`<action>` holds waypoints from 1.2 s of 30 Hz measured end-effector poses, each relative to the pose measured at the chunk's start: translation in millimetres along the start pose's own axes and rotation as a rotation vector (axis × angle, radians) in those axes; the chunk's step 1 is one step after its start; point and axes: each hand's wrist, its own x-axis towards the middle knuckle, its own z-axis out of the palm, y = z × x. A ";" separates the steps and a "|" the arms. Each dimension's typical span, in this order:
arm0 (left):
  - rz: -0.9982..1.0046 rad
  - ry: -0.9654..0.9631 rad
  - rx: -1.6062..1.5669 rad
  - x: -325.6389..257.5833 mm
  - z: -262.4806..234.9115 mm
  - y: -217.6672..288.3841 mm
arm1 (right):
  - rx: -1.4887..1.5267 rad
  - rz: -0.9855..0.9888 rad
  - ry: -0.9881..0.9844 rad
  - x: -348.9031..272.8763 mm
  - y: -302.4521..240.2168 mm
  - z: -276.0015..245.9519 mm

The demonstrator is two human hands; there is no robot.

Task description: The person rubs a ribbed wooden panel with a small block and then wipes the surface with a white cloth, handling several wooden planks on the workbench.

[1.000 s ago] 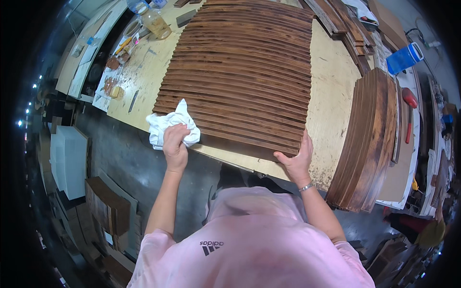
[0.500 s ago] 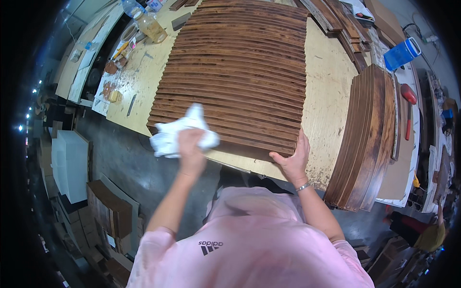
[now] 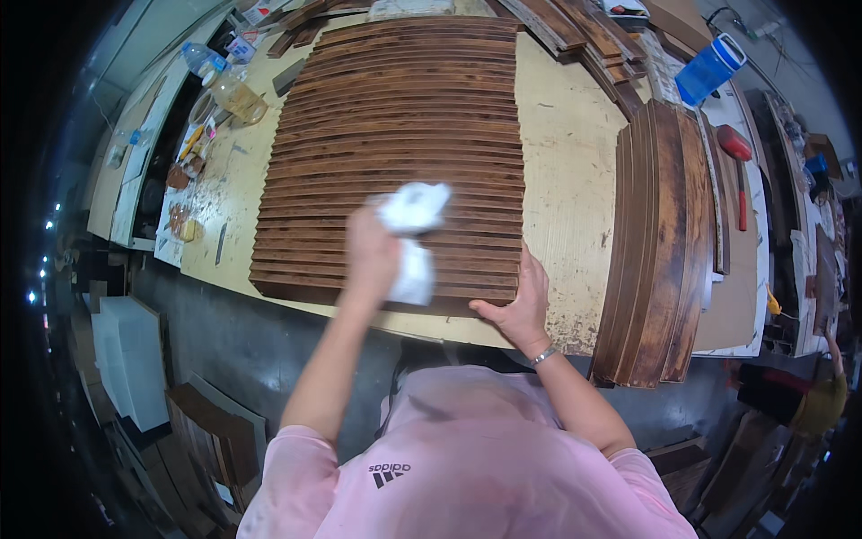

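The left hand (image 3: 373, 251) gripped a white rag (image 3: 411, 235) over the slats (image 3: 395, 135), which ran crosswise; the right hand (image 3: 521, 301) lay flat, open, bracing their near corner.

White cloth (image 3: 410, 235): crumpled rag, bunched into loose folds, gripped in the left hand (image 3: 373, 254) and pressed on the slats near the front edge of the set, a little right of its middle.

Dark brown wooden slats (image 3: 395, 135): long narrow strips laid flat side by side in overlapping rows, forming one wide ribbed panel on the pale workbench; reddish-brown stained finish. The right hand (image 3: 518, 305) rests flat on the panel's front right corner.
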 end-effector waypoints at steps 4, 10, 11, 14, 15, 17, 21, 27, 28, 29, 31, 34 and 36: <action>0.462 -0.229 -0.154 6.8 99.0 97.0 | 0.102 0.083 -0.064 -9.0 18.5 8.0; 0.417 -0.212 0.061 9.8 21.1 19.7 | -0.111 -0.026 -0.023 -4.9 13.7 1.5; 0.283 -0.132 0.164 3.5 -2.8 -15.4 | -0.031 -0.006 -0.027 0.1 1.8 -5.5; -0.122 0.146 0.320 1.0 -47.2 -59.8 | 0.025 0.002 -0.030 3.1 -3.1 -9.0; -0.010 0.146 0.441 5.4 -31.8 -53.9 | 0.022 0.004 -0.026 3.8 -3.0 -7.6; -0.058 -0.042 0.300 17.6 20.9 0.0 | 0.015 -0.005 -0.006 5.5 0.0 -6.3; 0.399 -0.214 -0.009 33.3 85.2 75.3 | -0.005 -0.016 -0.048 5.0 -4.6 -5.6; 0.369 -0.155 0.356 44.7 17.9 22.7 | -0.008 -0.004 -0.021 2.0 3.9 -6.8; 0.360 -0.133 0.390 39.1 16.5 15.4 | -0.023 -0.026 0.008 0.4 7.2 -3.4; 0.421 -0.071 0.411 35.6 31.8 20.1 | -0.041 -0.054 0.026 -3.1 12.9 2.6; 0.506 -0.083 0.326 40.1 66.8 49.3 | -0.080 0.018 -0.075 -5.2 10.8 2.9; 0.568 -0.210 0.277 47.1 90.5 85.7 | 0.029 -0.036 -0.015 2.3 -1.0 -1.8; 0.594 -0.237 0.194 52.8 79.7 75.1 | -0.023 -0.027 -0.033 0.4 6.0 -1.7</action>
